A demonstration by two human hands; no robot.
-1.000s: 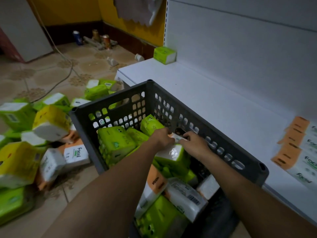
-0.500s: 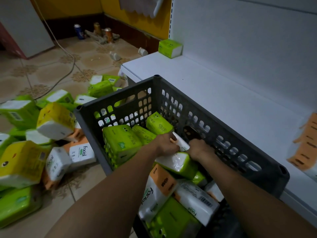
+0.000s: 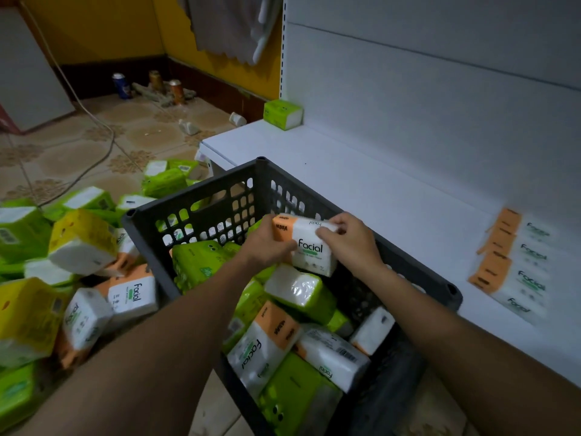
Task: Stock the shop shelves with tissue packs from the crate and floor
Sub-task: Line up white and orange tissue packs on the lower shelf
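In the middle of the picture, an orange and white tissue pack (image 3: 309, 247) is held just over the gray crate (image 3: 226, 199). The left hand (image 3: 267, 247) has its fingers curled round the orange end. The right hand (image 3: 352, 243) pinches the top edge with its fingers. More packs (image 3: 81, 240) lie on the floor at the left. One green pack (image 3: 283, 114) sits on the white shelf (image 3: 361, 190), upper middle.

A dimly lit tiled floor (image 3: 151, 136) with brown floral patterns is seen left of and beyond the grip; a yellow wall (image 3: 103, 26) with dark skirting (image 3: 119, 66) is set far beyond it. A white shelf (image 3: 361, 190) and back panel (image 3: 440, 89) are found to its right
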